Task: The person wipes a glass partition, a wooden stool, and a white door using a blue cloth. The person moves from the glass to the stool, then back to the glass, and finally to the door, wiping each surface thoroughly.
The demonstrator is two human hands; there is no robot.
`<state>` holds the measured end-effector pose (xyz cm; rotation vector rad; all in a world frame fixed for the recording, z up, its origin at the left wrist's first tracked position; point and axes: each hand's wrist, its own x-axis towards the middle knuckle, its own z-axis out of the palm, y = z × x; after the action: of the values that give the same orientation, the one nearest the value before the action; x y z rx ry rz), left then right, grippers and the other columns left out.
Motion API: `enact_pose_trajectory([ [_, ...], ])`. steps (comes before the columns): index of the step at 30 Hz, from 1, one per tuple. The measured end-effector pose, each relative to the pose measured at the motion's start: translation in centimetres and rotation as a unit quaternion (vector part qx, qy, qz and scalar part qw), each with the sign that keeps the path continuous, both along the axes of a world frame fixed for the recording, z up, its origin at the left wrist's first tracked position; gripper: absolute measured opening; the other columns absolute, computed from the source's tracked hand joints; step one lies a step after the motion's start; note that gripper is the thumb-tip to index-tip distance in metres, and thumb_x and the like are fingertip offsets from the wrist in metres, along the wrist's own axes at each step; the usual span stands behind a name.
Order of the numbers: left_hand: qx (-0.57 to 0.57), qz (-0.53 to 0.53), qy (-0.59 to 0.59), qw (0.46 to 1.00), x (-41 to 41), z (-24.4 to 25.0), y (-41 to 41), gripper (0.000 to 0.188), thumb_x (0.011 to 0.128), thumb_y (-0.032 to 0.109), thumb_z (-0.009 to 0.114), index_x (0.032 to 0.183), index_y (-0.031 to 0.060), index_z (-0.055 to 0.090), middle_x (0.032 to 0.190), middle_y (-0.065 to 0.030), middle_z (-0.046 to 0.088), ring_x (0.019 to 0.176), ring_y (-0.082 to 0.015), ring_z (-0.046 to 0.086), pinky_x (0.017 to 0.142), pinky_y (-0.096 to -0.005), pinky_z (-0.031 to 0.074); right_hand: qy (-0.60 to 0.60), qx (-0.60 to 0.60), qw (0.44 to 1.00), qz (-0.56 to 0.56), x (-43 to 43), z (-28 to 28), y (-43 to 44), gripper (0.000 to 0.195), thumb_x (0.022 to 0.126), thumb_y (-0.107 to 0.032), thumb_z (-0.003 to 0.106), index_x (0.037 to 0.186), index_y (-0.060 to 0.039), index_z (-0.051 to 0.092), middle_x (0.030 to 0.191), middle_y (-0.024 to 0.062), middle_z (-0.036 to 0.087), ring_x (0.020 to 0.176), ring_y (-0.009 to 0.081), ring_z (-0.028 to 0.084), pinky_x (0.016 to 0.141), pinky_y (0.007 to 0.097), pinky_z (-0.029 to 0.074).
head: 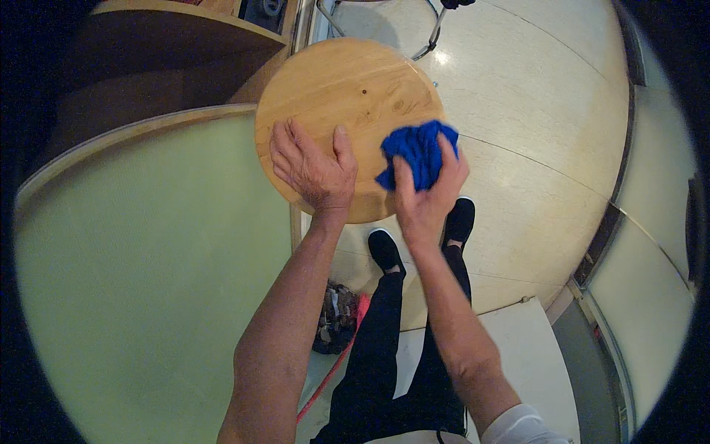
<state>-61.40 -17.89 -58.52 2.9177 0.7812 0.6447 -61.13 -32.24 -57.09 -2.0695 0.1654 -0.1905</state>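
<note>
A round wooden stool top or small table top [344, 77] lies before me, with a few dark knots in its grain. My left hand [319, 169] rests flat on its left side, fingers a little apart, holding nothing. At the right edge of the wood, my right hand [432, 188] grips a crumpled blue cloth [416, 150] between thumb and fingers. Part of the cloth touches or hangs just over the surface; the picture does not settle which. What supports the round top is hidden beneath it.
A pale green panel with a wooden rim [166, 266] fills the left side. Wooden shelving [222, 16] stands at upper left, a metal-legged object [435, 39] beyond the round top. A patterned bag [335, 316] with a red strap lies by my legs. Glass panels [638, 277] line the right.
</note>
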Motion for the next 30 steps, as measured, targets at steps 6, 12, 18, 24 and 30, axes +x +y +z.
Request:
enact_pose_trajectory([
  [6,0.012,0.005,-0.006,1.000,0.1,-0.1,-0.2,0.066,0.089,0.047,0.065,0.130,-0.0030,0.052,0.138,-0.0256,0.048,0.125,-0.0471,0.044,0.105,-0.0574,0.033,0.010,0.006,1.000,-0.004,-4.7,0.5,1.0,0.072,0.074,-0.019,0.084,0.136,-0.0066,0.050,0.138,0.0274,0.041,0.126,0.0441,0.043,0.108,0.0481,0.035],
  [12,0.021,0.003,0.004,1.000,-0.2,-0.5,0.4,0.066,0.089,0.048,0.064,0.129,-0.0039,0.053,0.136,-0.0268,0.049,0.123,-0.0471,0.045,0.107,-0.0585,0.032,-0.035,-0.017,0.991,0.129,6.5,-0.6,-2.0,0.065,0.071,-0.028,0.083,0.128,-0.0086,0.056,0.124,0.0236,0.054,0.114,0.0420,0.051,0.099,0.0473,0.043],
  [18,0.058,-0.003,0.018,0.998,-0.5,-0.4,0.6,0.068,0.087,0.046,0.066,0.131,-0.0031,0.050,0.137,-0.0263,0.049,0.123,-0.0450,0.046,0.100,-0.0556,0.037,0.017,0.049,0.976,0.214,11.6,-0.6,-1.9,0.067,0.067,-0.035,0.084,0.124,-0.0086,0.060,0.105,0.0211,0.063,0.098,0.0392,0.061,0.087,0.0460,0.051],
  [24,0.078,0.006,0.032,0.996,-1.0,-0.3,0.2,0.064,0.087,0.042,0.067,0.130,-0.0024,0.051,0.136,-0.0249,0.050,0.124,-0.0446,0.046,0.101,-0.0553,0.037,0.015,0.051,0.987,0.149,8.8,-0.4,-2.0,0.069,0.069,-0.026,0.083,0.129,-0.0076,0.053,0.117,0.0221,0.057,0.106,0.0401,0.057,0.093,0.0454,0.049],
  [30,0.063,-0.055,0.039,0.996,-2.0,-0.1,0.4,0.063,0.087,0.036,0.068,0.132,-0.0030,0.049,0.137,-0.0254,0.048,0.124,-0.0450,0.045,0.102,-0.0557,0.036,0.050,0.092,0.988,0.115,5.9,0.4,-3.0,0.068,0.071,-0.018,0.080,0.131,-0.0046,0.049,0.121,0.0239,0.050,0.112,0.0417,0.052,0.098,0.0452,0.045],
])
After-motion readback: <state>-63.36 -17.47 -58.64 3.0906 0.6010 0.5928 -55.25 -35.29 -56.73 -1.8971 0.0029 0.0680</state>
